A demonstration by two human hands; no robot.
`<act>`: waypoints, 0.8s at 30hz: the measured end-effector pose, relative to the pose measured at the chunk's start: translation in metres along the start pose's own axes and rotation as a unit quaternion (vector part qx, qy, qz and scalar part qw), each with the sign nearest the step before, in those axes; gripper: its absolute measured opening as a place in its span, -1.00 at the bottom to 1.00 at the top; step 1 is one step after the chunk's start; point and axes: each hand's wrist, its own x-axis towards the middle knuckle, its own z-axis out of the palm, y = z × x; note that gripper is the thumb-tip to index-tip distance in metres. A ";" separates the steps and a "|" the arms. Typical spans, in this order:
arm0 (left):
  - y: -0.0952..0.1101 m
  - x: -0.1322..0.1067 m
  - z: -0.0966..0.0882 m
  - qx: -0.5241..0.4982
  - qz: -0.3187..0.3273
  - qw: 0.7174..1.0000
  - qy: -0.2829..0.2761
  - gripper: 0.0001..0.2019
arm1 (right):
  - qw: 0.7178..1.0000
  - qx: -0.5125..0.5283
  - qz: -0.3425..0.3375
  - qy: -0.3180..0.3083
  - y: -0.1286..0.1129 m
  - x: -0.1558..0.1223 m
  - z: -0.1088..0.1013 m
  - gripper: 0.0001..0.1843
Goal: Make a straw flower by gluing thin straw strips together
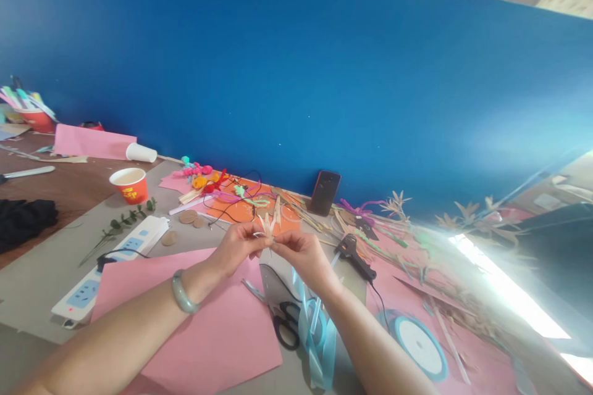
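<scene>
A small pale flower with pointed petals (267,223), seemingly of straw or husk, stands upright between my fingertips in the middle of the head view. My left hand (239,245), with a jade-coloured bangle (184,292) on its wrist, pinches the flower at its base. From the other side, my right hand (303,256) pinches the same base with thumb and forefinger. Both hands hover above the upper edge of a pink paper sheet (199,327). Black-handled scissors (286,325) and light blue ribbon (319,345) lie below my right hand.
A white power strip (111,265) lies left, near a red paper cup (130,185). A phone (325,192) leans against the blue partition (296,62). To the right are a black glue gun (356,256), a ribbon spool (420,345) and similar flowers (396,205). Coloured pipe cleaners (208,179) lie behind.
</scene>
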 end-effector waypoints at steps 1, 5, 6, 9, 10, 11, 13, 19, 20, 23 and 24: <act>0.000 0.000 0.000 0.002 0.001 1.000 -0.001 -0.79 | 1.000 -0.002 0.001 0.003 -0.001 0.000 0.000 -0.76; -0.001 0.000 -0.001 0.024 0.004 1.000 -0.006 -0.76 | 1.000 -0.012 -0.004 0.011 -0.002 0.000 0.000 -0.78; -0.003 0.000 -0.001 0.029 0.006 1.000 -0.004 -0.75 | 1.000 -0.018 -0.009 0.013 -0.002 0.000 0.001 -0.79; -0.008 0.000 -0.001 0.038 0.018 0.999 0.013 -0.72 | 0.998 -0.048 -0.029 0.035 -0.001 0.000 0.003 -0.83; -0.010 0.000 -0.002 0.037 0.019 0.999 0.018 -0.72 | 0.997 -0.058 -0.035 0.047 0.000 -0.001 0.003 -0.84; -0.011 0.000 -0.002 0.035 0.018 0.999 0.018 -0.72 | 0.995 -0.065 -0.040 0.059 0.000 -0.001 0.004 -0.84; -0.012 0.001 -0.002 0.022 0.012 1.000 0.013 -0.72 | 0.995 -0.065 -0.041 0.070 0.000 -0.001 0.003 -0.83; -0.007 0.002 -0.004 -0.023 -0.007 0.999 -0.027 -0.78 | 1.000 0.018 -0.012 0.015 -0.005 0.000 -0.003 -0.81; -0.006 0.002 -0.004 -0.032 -0.010 0.999 -0.032 -0.78 | 0.999 0.035 -0.008 0.001 -0.005 0.000 -0.004 -0.82; -0.005 0.002 -0.003 -0.060 -0.015 0.997 -0.046 -0.79 | 0.996 0.083 -0.001 -0.035 -0.007 -0.001 -0.007 -0.81; -0.005 0.001 -0.002 -0.068 -0.016 0.996 -0.049 -0.78 | 0.994 0.097 0.000 -0.044 -0.007 -0.001 -0.007 -0.80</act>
